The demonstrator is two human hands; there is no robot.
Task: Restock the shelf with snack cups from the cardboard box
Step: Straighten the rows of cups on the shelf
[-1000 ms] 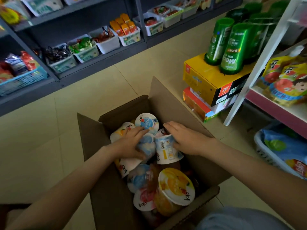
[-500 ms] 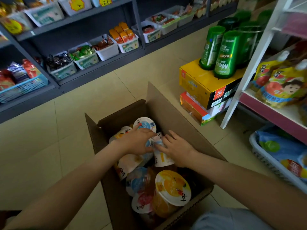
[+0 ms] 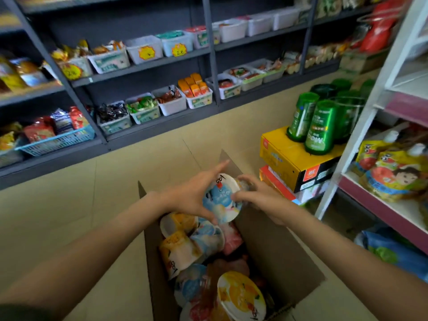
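Note:
The open cardboard box stands on the floor below me, holding several snack cups, among them an orange-lidded cup at the front. Above the box's far end, my left hand grips a blue-lidded snack cup between thumb and fingers, with the index finger stretched out. Right beside it, my right hand curls round a second cup. That cup is mostly hidden behind the hand and the blue lid. The white shelf with a pink edge stands at my right.
Yellow snack pouches fill the white shelf's lower level. Green bottles stand on stacked yellow and red cartons next to the box. Dark shelving with tubs of snacks lines the far side. A basket with blue bags sits at lower right.
Both hands have risen out of the box, each with a cup, and now hover over its far end. My view has tilted upward toward the shelves.

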